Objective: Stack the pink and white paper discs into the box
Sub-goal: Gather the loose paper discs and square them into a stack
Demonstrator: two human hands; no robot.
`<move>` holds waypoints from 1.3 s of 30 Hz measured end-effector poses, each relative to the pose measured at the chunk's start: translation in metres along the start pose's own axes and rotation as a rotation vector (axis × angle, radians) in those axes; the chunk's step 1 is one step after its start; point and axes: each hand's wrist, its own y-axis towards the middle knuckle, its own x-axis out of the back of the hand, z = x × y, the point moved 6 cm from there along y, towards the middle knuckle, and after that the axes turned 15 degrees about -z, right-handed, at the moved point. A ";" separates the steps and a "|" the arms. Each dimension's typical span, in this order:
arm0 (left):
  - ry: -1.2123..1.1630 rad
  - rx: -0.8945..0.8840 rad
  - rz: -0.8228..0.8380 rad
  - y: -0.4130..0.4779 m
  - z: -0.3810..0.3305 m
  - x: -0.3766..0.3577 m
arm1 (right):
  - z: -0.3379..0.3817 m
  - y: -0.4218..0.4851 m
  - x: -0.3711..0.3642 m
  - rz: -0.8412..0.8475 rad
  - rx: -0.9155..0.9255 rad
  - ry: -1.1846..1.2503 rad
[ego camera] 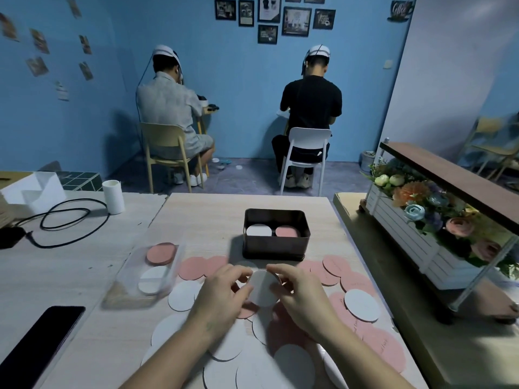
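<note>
Our left grip and right grip both pinch a white round paper disc by its edges, tilted just above the pale wooden table, likely squaring it for loading. Just beyond waits the dark rectangular metal box, white pile left, pink pile right. Loose discs lie scattered around our hands.

Single head view: looks forward-down, close over table, room beyond.
</note>
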 end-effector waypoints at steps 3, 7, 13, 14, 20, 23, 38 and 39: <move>0.156 -0.083 0.088 -0.007 0.013 0.008 | -0.010 -0.002 0.008 0.002 -0.023 -0.010; 0.503 -0.113 0.253 -0.016 0.031 0.009 | -0.018 -0.005 0.022 -0.041 -0.091 0.022; 0.613 -0.115 0.226 -0.013 0.021 0.000 | -0.014 -0.015 0.022 -0.024 -0.158 0.207; 0.620 -0.111 0.226 -0.011 0.019 -0.001 | -0.014 -0.015 0.022 -0.023 -0.168 0.231; 0.558 -0.087 0.238 0.000 0.021 0.001 | -0.024 -0.007 0.030 -0.045 -0.158 0.203; 0.552 -0.041 0.280 0.002 0.021 0.002 | -0.029 -0.004 0.033 -0.059 -0.161 0.188; 0.381 -0.478 -0.131 -0.012 -0.007 0.016 | -0.021 -0.005 0.027 -0.060 -0.112 0.134; 0.320 -0.466 -0.187 -0.012 -0.010 0.022 | -0.021 -0.005 0.027 -0.054 -0.131 0.144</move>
